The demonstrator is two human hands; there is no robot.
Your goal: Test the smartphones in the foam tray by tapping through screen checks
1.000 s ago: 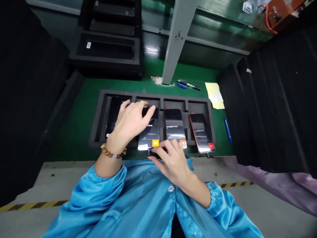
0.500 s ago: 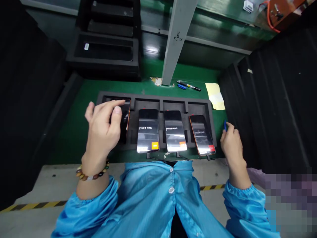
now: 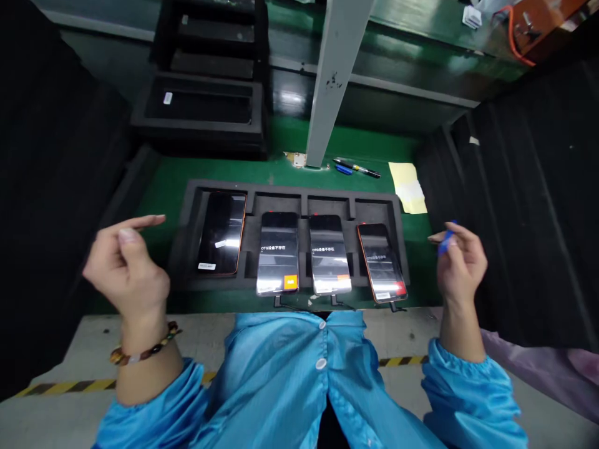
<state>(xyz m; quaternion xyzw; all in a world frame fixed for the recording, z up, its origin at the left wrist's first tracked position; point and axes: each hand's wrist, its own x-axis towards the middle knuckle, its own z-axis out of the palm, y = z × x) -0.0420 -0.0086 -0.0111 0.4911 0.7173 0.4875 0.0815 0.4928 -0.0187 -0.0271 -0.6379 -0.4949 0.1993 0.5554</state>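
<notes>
My left hand (image 3: 133, 262) is in the air left of the black foam tray (image 3: 187, 209), index finger stretched out and nothing visible in it. Nearest to it, a dark phone (image 3: 222, 234) with orange edges lies in the leftmost slot, its screen black. Three lit phones rest along the tray: a left one (image 3: 278, 255), a middle one (image 3: 330, 255) and a tilted right one (image 3: 381, 262). Each shows white text and has a cable plugged in at its near end. Right of the tray, my right hand (image 3: 461, 259) pinches a small blue piece (image 3: 447, 240), partly hidden by fingers.
A stack of black foam trays (image 3: 201, 118) stands at the back left. Behind the tray are a grey post (image 3: 330, 93), a black pen (image 3: 360, 168), a blue pen cap (image 3: 344, 169) and a yellow paper (image 3: 407, 187). Black curtains (image 3: 524, 187) hang at both sides.
My left hand has moved left, off the leftmost phone, uncovering it. My right hand has shifted right and risen a little with the blue piece.
</notes>
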